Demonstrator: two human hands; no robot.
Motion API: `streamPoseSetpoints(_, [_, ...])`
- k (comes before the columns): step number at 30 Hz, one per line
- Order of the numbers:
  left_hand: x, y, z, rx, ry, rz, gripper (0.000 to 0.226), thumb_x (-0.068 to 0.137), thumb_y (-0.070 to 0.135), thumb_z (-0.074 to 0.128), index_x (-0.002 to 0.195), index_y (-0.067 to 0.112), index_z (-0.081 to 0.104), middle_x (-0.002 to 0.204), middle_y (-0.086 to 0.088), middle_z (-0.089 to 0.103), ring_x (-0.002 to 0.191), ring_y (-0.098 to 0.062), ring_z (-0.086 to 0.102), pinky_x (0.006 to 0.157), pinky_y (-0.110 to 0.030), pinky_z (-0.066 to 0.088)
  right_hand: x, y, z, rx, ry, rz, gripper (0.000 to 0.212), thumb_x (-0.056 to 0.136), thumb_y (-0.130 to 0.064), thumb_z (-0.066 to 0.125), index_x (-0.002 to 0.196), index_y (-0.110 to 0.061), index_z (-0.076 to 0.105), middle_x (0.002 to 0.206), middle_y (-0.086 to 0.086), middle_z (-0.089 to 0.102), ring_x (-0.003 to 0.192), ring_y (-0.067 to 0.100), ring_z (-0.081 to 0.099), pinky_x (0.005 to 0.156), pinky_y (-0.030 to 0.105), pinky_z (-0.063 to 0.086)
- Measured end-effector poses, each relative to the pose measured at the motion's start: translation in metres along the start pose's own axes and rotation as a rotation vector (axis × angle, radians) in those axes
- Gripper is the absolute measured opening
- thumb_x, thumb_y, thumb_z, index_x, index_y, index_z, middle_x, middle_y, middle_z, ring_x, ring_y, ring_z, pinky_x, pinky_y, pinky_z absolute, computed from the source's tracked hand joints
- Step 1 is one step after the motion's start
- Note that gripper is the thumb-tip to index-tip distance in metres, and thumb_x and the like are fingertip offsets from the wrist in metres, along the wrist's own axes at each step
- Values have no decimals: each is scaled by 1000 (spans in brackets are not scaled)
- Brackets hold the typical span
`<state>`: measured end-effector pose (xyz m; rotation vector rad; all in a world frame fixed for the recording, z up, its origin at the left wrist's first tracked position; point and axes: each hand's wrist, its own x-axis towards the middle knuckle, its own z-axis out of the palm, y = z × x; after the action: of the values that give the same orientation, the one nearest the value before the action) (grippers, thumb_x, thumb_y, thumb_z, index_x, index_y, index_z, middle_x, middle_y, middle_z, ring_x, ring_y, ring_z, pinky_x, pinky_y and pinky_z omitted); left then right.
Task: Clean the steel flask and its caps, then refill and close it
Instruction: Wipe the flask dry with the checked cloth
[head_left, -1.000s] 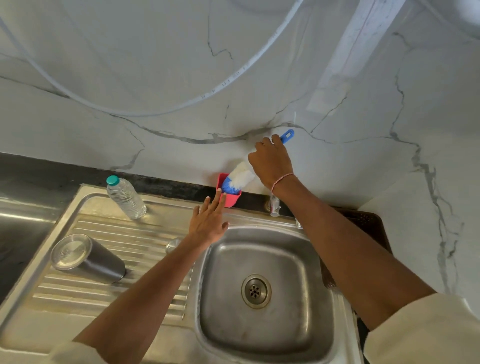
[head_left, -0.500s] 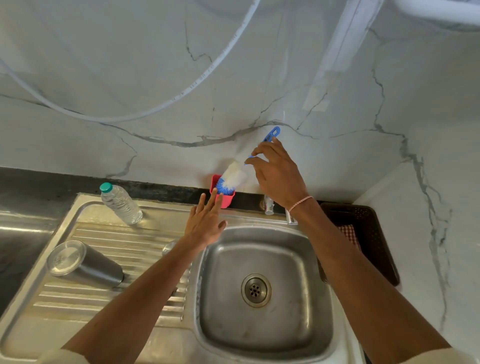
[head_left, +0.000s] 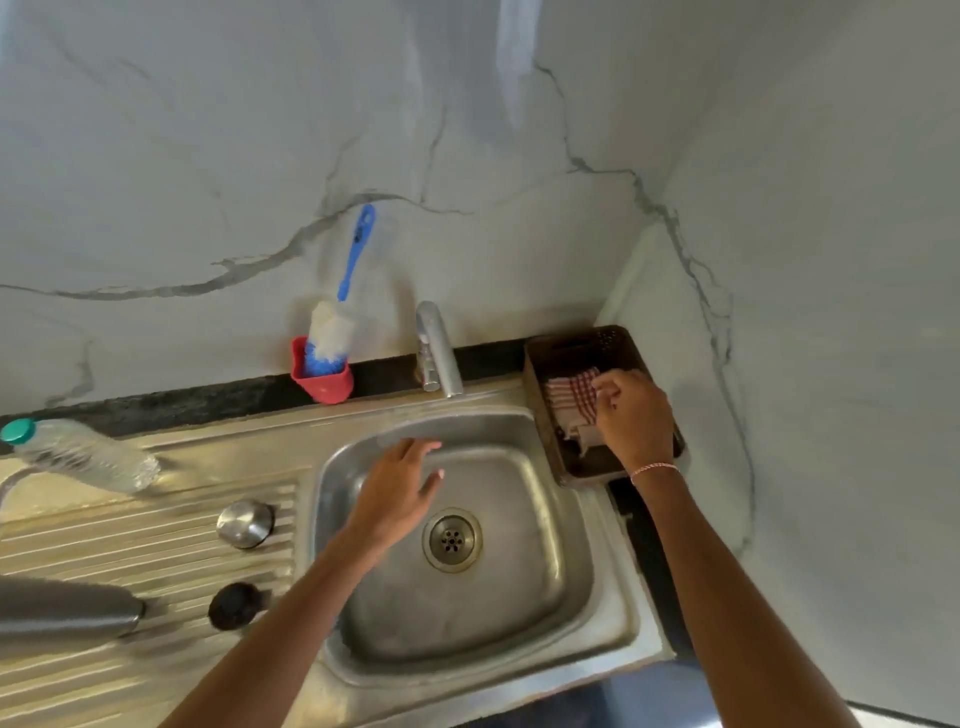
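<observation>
The right hand (head_left: 634, 415) pinched the red-checked cloth (head_left: 569, 392) in the brown basket (head_left: 576, 343); the left hand (head_left: 400, 488) hung released over the sink basin (head_left: 519, 597). The steel flask (head_left: 67, 608) lay sideways on the drainboard (head_left: 119, 540), its steel cap (head_left: 244, 524) and black cap (head_left: 234, 605) nearby. Likely best: lift the cloth clear, then steady the flask with the free hand.

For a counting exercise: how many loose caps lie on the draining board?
2. A shiny steel cap lies beside the basin; a dark cap lies nearer the camera, by the steel flask. Others could be hidden out of frame.
</observation>
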<state>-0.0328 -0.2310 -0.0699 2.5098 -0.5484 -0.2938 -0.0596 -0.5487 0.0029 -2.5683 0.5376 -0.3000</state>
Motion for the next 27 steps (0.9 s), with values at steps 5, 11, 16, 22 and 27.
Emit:
streamPoseSetpoints(5, [16, 79, 43, -53, -68, 156, 77, 105, 51, 48, 166, 22, 10, 171, -4, 22, 154, -18, 28, 124, -37, 28, -6, 41, 11, -144, -322, 61, 17, 96, -15, 61, 112, -15, 64, 109, 5, 57, 103, 29, 62, 81, 34, 51])
streamPoseSetpoints(11, [34, 136, 93, 26, -147, 161, 87, 105, 61, 37, 163, 25, -16, 171, 2, -20, 158, -14, -6, 129, -40, 13, 6, 46, 46, -379, -435, -108, 52, 93, -29, 70, 141, -24, 50, 144, 7, 47, 132, 30, 46, 97, 44, 51])
streamPoseSetpoints(16, [37, 137, 110, 129, -181, 99, 88, 106, 54, 42, 157, 23, -22, 169, 3, -26, 158, -21, -15, 130, -45, 14, 18, 51, 71, -484, -317, -121, 36, 92, -26, 71, 126, -18, 60, 129, 9, 57, 118, 30, 56, 90, 44, 56])
streamPoseSetpoints(22, [33, 135, 111, 137, -159, 80, 89, 105, 54, 44, 162, 25, -17, 169, 1, -25, 158, -24, -13, 129, -45, 11, 40, 57, 65, -322, -292, -4, 19, 96, -27, 68, 106, -12, 73, 104, 10, 71, 97, 31, 69, 81, 39, 57])
streamPoseSetpoints(27, [37, 141, 100, 52, -203, 54, 91, 104, 51, 49, 164, 21, -13, 170, 3, -21, 159, -19, -7, 130, -42, 13, 46, 63, 43, -145, -232, 82, 23, 101, -25, 59, 118, -12, 64, 112, 14, 70, 104, 36, 67, 78, 39, 53])
